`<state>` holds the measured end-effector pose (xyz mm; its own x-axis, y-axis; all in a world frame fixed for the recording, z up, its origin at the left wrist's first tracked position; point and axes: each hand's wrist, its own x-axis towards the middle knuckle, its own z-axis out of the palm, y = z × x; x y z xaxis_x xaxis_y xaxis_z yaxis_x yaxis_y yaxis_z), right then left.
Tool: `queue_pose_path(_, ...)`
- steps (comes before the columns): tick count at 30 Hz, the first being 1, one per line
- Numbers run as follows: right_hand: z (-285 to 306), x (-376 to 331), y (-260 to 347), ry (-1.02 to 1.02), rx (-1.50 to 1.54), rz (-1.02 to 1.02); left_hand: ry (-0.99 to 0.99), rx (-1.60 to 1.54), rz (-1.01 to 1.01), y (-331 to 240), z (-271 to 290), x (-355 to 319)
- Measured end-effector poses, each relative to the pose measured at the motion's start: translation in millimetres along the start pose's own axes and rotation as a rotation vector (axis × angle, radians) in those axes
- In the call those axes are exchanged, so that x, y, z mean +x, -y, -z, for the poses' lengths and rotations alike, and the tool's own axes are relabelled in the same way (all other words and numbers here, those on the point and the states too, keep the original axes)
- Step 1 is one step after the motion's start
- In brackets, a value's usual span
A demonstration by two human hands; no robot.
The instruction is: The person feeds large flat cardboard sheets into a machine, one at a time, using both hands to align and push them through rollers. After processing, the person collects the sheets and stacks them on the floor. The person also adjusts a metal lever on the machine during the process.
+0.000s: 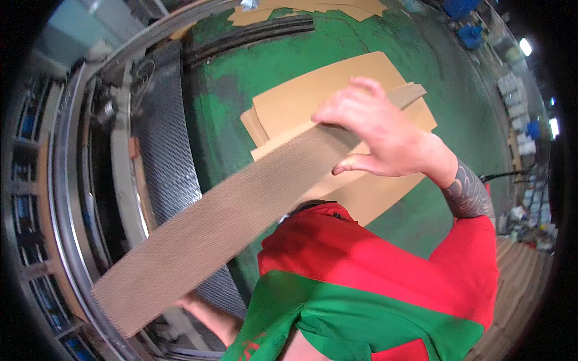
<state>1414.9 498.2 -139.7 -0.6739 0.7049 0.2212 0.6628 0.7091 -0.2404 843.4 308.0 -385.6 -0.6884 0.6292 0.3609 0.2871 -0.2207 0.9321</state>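
Head view. We list: one brown corrugated stack (223, 225), slanting from lower left to centre; right hand (376, 129), centre, fingers wide, holding its upper end; left hand (194, 302), lower left, at its underside, fingers hidden, grip we cannot tell; cardboard sheets (331, 81), upper centre, on green floor (466, 144).

A bundle of cardboard sheets (211, 225) runs aslant across the centre, its left end nearer the wearer; the right fingers (337, 111) are at its right end, the left fingers (185, 300) at its near edge, toward the left end; larger flat sheets (325, 84) lie on the floor (232, 114), beyond and beneath its right end; the tread plate (162, 126) lies left of those; a long bar (259, 35) lies beyond, left of further cardboard pieces (358, 7).
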Motion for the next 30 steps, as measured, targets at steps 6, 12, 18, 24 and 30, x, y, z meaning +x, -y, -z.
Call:
queue_pose_path(6, -108, -153, -149, -1.314, -0.036, -0.641, -0.129, 0.044, -0.250, -102, 8, 89)
queue_pose_path(12, -450, -275, -192, -1.046, 1.354, -1.456, -0.003, 0.226, -0.352, -132, -35, 73)
queue_pose_path(18, -549, -182, -136, -1.165, 2.548, -1.274, 0.022, 0.445, -0.237, -183, -65, 54)
queue_pose_path(24, -520, -124, -86, -1.374, 2.211, -1.251, 0.046, 0.436, -0.269, -164, -33, 46)
queue_pose_path(30, -470, -88, 2, -1.061, 1.956, -1.361, -0.017, 0.421, -0.143, -113, 69, 49)
